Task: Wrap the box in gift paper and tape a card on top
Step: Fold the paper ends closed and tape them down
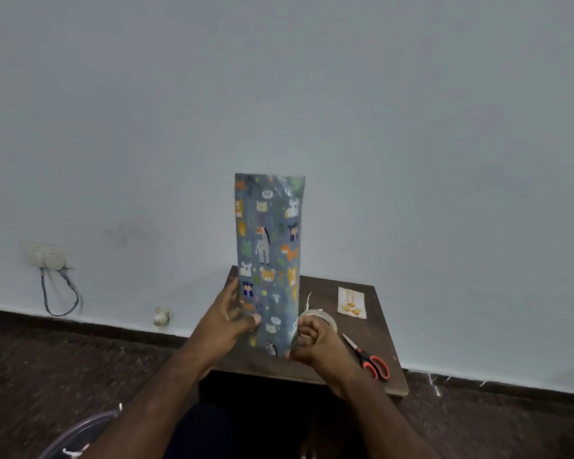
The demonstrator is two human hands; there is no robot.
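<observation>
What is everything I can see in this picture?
wrapped box: one, blue-grey animal print, upright on the table
table: one, dark brown, by the wall
tape roll: one, clear, right of the box
card: one, white with gold, far right of the table
scissors: one, red and black handles, table's right edge
wall socket: one, white, cable hanging
left hand: holds the box's left side
right hand: grips its lower right edge
</observation>
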